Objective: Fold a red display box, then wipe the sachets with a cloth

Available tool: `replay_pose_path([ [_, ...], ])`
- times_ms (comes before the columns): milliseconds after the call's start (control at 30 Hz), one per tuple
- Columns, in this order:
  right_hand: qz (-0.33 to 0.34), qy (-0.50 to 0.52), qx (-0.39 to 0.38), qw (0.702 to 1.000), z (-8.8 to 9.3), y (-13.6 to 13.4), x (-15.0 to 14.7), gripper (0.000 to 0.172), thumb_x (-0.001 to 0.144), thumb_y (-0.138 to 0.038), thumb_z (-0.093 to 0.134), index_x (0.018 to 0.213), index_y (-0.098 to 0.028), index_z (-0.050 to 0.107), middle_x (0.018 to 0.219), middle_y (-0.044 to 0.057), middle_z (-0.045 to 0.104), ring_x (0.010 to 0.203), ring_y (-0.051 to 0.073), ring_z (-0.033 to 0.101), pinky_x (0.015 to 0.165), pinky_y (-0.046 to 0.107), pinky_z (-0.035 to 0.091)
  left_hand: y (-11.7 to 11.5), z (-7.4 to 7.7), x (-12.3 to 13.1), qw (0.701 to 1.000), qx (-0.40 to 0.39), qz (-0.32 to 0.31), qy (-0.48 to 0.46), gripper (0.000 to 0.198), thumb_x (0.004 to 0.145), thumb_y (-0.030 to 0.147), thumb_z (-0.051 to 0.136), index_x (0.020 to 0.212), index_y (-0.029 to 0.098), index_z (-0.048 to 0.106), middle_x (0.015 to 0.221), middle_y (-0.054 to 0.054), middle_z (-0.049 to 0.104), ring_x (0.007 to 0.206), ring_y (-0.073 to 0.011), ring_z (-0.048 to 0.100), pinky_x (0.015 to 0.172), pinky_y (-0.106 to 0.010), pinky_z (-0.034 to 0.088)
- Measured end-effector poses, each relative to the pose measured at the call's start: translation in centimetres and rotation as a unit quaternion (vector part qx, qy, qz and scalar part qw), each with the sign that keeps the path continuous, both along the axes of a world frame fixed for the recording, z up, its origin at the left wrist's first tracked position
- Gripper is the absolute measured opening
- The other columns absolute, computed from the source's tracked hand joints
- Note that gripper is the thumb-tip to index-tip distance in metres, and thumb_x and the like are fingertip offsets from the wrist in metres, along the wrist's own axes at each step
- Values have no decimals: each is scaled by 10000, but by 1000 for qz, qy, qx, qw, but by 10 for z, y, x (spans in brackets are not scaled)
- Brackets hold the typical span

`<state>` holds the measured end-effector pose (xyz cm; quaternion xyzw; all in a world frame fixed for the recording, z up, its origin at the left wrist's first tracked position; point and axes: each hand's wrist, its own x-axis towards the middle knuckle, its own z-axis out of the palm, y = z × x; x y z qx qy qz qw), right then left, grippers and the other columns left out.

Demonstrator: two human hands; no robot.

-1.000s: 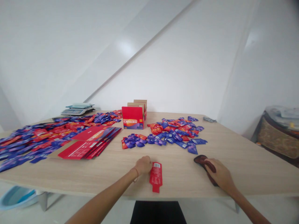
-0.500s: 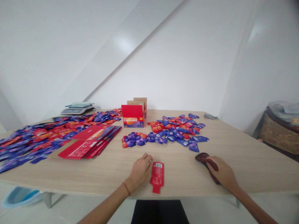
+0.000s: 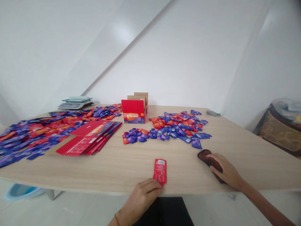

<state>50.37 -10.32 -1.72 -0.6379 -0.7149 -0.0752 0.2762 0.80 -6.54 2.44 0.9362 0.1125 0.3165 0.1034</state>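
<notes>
A red sachet (image 3: 160, 171) lies flat near the table's front edge. My left hand (image 3: 143, 196) rests at that edge just below it, fingers loosely curled, a fingertip touching the sachet's lower end, nothing gripped. My right hand (image 3: 225, 171) lies to the right, fingers curved over a dark red oblong object (image 3: 205, 156) on the table. Behind them sits a scattered heap of blue and red sachets (image 3: 175, 128). An open red carton (image 3: 134, 111) stands upright at the middle back.
A stack of flat red carton blanks (image 3: 90, 140) lies left of centre, beside a wide spread of blue and red sachets (image 3: 35, 133). A scale (image 3: 74, 102) sits at the far left corner. A blue basin (image 3: 20, 191) is on the floor left.
My left hand has drawn back from beside the sachet's top to the table's front edge below it. The right hand stays on the dark object. The view has tilted slightly.
</notes>
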Motion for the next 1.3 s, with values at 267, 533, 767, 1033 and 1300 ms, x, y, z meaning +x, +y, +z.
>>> replay_pose_path([
  [267,-77,-45,5,996,-1,8,-12,295,916,-406,538,1117,-239,673,1140,106,723,1066,303,668,957,444,526,4,-5,-3,999,-32,2,-33,172,1058,218,555,1127,197,711,1071,-84,749,1045,-183,707,934,-281,587],
  [533,-95,33,93,991,51,16,-90,249,953,-400,542,1087,-237,674,1067,76,740,955,264,697,856,396,542,2,-10,-5,999,-45,20,-18,190,1061,241,558,1171,203,707,1126,-72,752,1065,-185,711,972,-294,584],
  [767,133,51,133,981,106,20,-213,150,947,-226,608,1086,-238,662,1051,78,723,980,245,663,888,398,533,2,-17,-6,998,-51,38,-20,183,1054,229,568,1167,206,710,1122,-63,751,1062,-181,716,984,-291,587],
  [1033,317,49,-16,947,93,30,-279,205,860,-119,643,1010,-250,692,993,29,735,952,202,653,902,349,518,1,-17,-3,998,-10,47,-28,195,1066,217,538,1110,193,726,1058,-58,762,991,-170,732,909,-254,594],
  [1300,309,11,-122,943,83,38,-287,179,855,-156,652,984,-261,720,1015,8,737,969,197,654,870,326,479,2,-24,-4,998,-24,52,1,159,1056,213,565,1134,191,702,1071,-44,750,962,-178,705,876,-279,574],
])
